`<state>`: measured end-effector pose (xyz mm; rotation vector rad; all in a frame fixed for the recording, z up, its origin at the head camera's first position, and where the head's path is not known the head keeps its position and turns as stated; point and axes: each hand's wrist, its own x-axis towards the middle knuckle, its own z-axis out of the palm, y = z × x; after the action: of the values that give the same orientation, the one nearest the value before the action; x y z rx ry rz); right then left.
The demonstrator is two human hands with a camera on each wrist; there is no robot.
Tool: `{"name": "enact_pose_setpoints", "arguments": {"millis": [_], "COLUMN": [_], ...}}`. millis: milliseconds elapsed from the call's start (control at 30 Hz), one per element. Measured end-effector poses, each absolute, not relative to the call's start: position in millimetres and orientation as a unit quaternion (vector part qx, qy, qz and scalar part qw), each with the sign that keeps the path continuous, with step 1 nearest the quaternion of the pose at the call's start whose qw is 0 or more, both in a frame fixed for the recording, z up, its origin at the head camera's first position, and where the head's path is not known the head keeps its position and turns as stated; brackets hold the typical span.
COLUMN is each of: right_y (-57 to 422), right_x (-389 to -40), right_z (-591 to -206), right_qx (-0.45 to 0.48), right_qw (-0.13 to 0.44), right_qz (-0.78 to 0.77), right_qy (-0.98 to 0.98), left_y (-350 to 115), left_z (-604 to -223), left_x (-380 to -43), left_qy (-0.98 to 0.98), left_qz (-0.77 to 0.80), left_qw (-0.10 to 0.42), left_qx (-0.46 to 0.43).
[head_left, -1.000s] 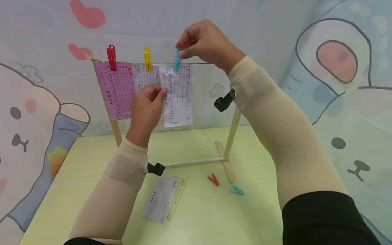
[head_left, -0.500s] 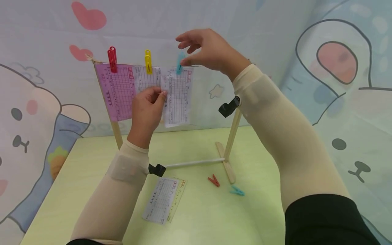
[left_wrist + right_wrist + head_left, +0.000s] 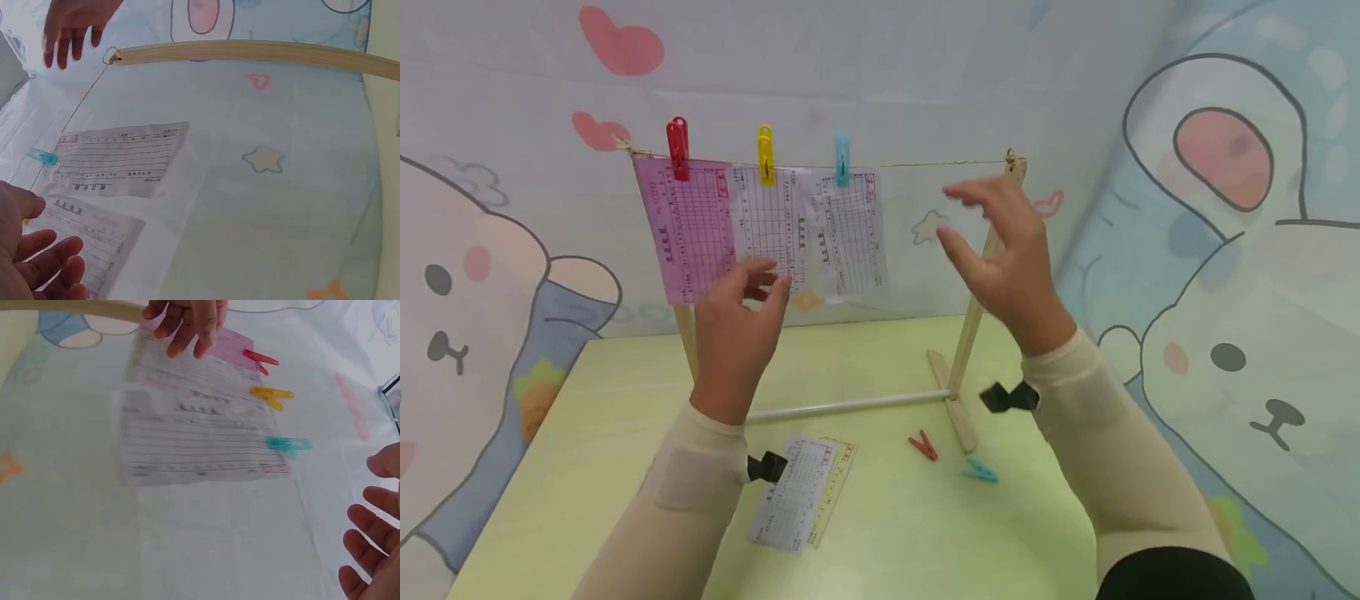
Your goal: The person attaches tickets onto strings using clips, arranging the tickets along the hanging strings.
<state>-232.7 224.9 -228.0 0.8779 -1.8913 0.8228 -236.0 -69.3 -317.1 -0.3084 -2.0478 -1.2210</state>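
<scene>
Hands: since half a second ago, the right hand (image 3: pixel 1011 258) has left the blue clip (image 3: pixel 842 160) and swung right and down; the left hand (image 3: pixel 733 333) has come off the edge of the right-hand white sheet (image 3: pixel 853 237) and moved down and left.
Right hand: fingers and thumb relaxed and parted, in front of the wooden post (image 3: pixel 967 333), well apart from the blue clip.
Left hand: fingers loosely bent, thumb apart, in front of the purple sheet (image 3: pixel 696 225) and the middle white sheet (image 3: pixel 765 217); cannot tell whether it touches them.
Blue clip: upright, pinching the right-hand white sheet's top edge to the string (image 3: pixel 940 163).
Other hung sheets: purple under the upright red clip (image 3: pixel 677 148), middle white under the yellow clip (image 3: pixel 766 157).
Table (image 3: pixel 1000 533): a loose white sheet (image 3: pixel 796 496) overlaps a yellow sheet (image 3: pixel 832 492); to their right lie a spare red clip (image 3: pixel 923 445) and a spare blue clip (image 3: pixel 981 469).
</scene>
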Motion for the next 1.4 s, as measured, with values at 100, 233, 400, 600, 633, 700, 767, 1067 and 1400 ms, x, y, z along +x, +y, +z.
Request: {"name": "enact_pose_setpoints", "arguments": {"millis": [100, 233, 400, 600, 633, 700, 767, 1067, 1400], "right_y": [236, 237, 228, 227, 228, 229, 230, 231, 237], "right_x": [-216, -202, -195, -197, -197, -198, -199, -206, -201], "right_z": [-301, -410, -505, -543, -545, -547, -550, -553, -551], "right_qx": [0.293, 0.176, 0.125, 0.099, 0.098, 0.096, 0.095, 0.085, 0.101], "right_qw": [0.346, 0.147, 0.072, 0.129, 0.129, 0.12, 0.114, 0.125, 0.108], "right_qz": [0.345, 0.283, 0.187, 0.141, 0.149, 0.169, 0.186, 0.237, 0.328], "right_qy": [-0.822, -0.931, -0.972, -0.977, -0.975, -0.974, -0.971, -0.96, -0.933], "left_y": [-77, -79, -75, -72, -72, -73, -74, -76, -78], "left_z": [-362, -438, -514, -543, -544, -543, -542, -540, -544], "left_x": [-218, -197, -184, -181, -181, -182, -182, -184, -186], "left_qy": [-0.815, -0.885, -0.944, -0.954, -0.953, -0.952, -0.951, -0.938, -0.926], "left_qz": [-0.455, -0.417, -0.328, -0.3, -0.301, -0.303, -0.308, -0.346, -0.376], "left_qw": [0.344, 0.205, 0.036, 0.0, -0.001, -0.001, 0.001, 0.009, 0.044], "left_qx": [-0.098, -0.025, 0.02, 0.024, 0.025, 0.027, 0.028, 0.012, -0.006]}}
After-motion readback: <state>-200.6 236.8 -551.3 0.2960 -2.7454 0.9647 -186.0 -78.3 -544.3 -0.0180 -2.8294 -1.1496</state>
